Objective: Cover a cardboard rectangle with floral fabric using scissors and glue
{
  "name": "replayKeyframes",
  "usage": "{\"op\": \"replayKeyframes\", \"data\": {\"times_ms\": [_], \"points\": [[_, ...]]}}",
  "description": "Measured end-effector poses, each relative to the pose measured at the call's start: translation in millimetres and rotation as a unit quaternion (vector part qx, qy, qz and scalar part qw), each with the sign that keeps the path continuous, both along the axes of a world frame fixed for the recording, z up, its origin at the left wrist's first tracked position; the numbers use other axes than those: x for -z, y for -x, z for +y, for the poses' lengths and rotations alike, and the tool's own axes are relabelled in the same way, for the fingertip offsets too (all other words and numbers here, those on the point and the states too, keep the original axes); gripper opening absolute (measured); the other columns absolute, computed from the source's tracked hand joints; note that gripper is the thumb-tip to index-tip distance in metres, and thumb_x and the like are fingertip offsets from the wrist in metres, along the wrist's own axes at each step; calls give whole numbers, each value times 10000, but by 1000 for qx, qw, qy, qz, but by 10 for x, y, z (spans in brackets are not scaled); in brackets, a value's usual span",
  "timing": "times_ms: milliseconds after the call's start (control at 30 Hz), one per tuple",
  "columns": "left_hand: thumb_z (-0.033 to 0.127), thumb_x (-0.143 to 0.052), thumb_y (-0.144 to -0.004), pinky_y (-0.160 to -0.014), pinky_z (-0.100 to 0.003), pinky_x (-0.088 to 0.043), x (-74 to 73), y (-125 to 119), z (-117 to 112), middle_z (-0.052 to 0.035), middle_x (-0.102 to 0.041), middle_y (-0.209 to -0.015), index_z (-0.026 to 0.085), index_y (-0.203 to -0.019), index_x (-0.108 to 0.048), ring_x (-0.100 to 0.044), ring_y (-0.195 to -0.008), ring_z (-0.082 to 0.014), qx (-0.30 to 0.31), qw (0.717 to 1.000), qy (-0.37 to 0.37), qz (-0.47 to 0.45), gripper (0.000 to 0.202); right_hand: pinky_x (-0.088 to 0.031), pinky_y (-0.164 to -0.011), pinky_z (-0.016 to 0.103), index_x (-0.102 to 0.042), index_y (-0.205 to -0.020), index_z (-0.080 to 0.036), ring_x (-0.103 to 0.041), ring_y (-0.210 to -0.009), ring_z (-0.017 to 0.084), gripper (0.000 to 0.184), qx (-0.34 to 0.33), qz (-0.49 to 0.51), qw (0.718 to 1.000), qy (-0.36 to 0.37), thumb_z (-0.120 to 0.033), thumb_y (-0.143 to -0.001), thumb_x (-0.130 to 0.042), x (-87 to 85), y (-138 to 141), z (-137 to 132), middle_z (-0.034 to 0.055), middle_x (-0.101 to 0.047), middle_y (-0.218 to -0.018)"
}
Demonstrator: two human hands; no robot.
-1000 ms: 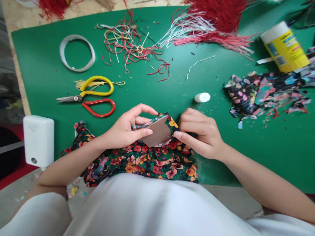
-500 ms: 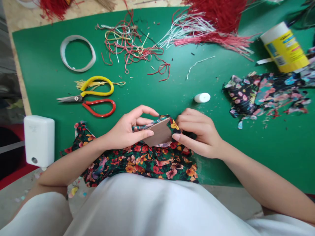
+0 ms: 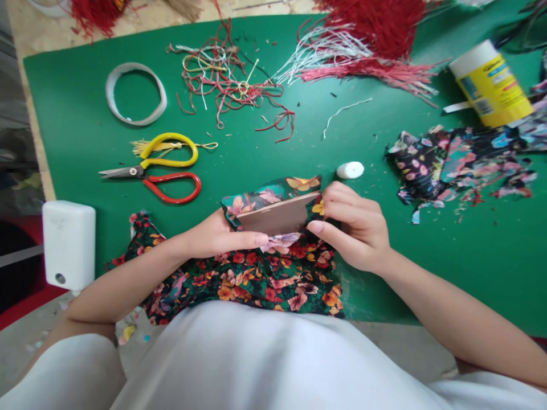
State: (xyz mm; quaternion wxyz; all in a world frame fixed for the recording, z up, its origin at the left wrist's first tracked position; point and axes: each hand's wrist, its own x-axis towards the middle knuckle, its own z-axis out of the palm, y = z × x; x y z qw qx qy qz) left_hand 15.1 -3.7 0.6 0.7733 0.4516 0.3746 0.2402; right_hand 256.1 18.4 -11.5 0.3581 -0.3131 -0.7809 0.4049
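A flat brown board (image 3: 280,217) lies inside a piece of floral fabric (image 3: 273,191), whose far edge stands up behind it. My left hand (image 3: 220,236) grips the board and fabric from the left, thumb along the near side, its other fingers mostly hidden underneath. At the right end, my right hand (image 3: 359,228) is closed with thumb and curled fingers on the fabric's edge. Below both hands, a larger dark cloth with red and orange flowers (image 3: 256,282) is spread against the white shirt.
Scissors (image 3: 137,171) with yellow and red handles lie left, below a white ring (image 3: 109,94). Tangled cords (image 3: 226,74) and red tassels (image 3: 380,34) are at the back. A yellow glue stick (image 3: 491,85), fabric scraps (image 3: 453,165) and a small white cylinder (image 3: 350,169) lie right.
The board has turned more level, and the fabric's far flap has opened up behind it. My left fingers have gone underneath; my right hand has shifted slightly right.
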Motion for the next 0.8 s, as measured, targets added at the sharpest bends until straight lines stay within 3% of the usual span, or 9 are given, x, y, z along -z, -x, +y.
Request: {"op": "replayKeyframes", "data": {"times_ms": [67,167,333,433,533,633,800], "points": [[438,-680,-842,-705,-334,-640,-34,-27,14,-76,-754,-810,171,-971,-697,-751,-775,-230,26,999,42,-17,296,-335,-600,305,-457,-658,-198,-394,-620,121,265,17,11,1000,3,-143,-865,-613,11,-3,-3,-23,-422,-624],[430,-653,-867,-603,-284,-613,-47,-32,25,-85,-745,-786,143,-914,-687,-724,-640,-184,24,995,94,-30,293,-353,-607,312,-471,-652,-198,-415,-622,125,263,41,5,999,12,-170,-872,-612,23,-15,-22,-17,-432,-636],[346,-695,-848,-554,-203,-539,6,-2,17,-57,-706,-785,117,-904,-636,-631,-564,-85,6,990,137,-40,243,-401,-630,315,-531,-718,-205,-488,-685,144,186,82,3,996,23,-193,-890,-600,31,-34,-61,11,-498,-717],[342,-758,-789,-564,-200,-530,37,1,-18,-38,-685,-837,155,-1037,-578,-612,-590,-76,-18,991,120,-58,360,-356,-574,299,-483,-682,-204,-436,-632,127,241,95,2,995,23,-190,-895,-593,20,-36,-64,2,-463,-688],[302,-802,-742,-594,-183,-534,53,-28,-87,-30,-661,-974,259,-1229,-441,-645,-709,-93,-84,994,63,-37,607,-311,-548,301,-411,-635,-203,-392,-601,124,321,112,3,993,26,-213,-913,-572,6,-32,-59,-10,-395,-636],[266,-745,-799,-632,-186,-555,90,-75,-168,-19,-608,-1086,344,-1293,-333,-658,-766,-88,-125,991,-40,22,648,-282,-545,305,-366,-621,-204,-356,-585,122,355,114,12,993,28,-201,-915,-565,-3,-26,-54,-21,-345,-613],[150,-738,-762,-591,-165,-556,260,-102,-263,-61,-433,-1327,404,-1319,-268,-657,-746,-58,-154,937,-303,78,771,-270,-545,316,-339,-618,-207,-324,-569,124,368,107,24,993,35,-164,-909,-561,-8,-17,-55,-25,-309,-609]]}}
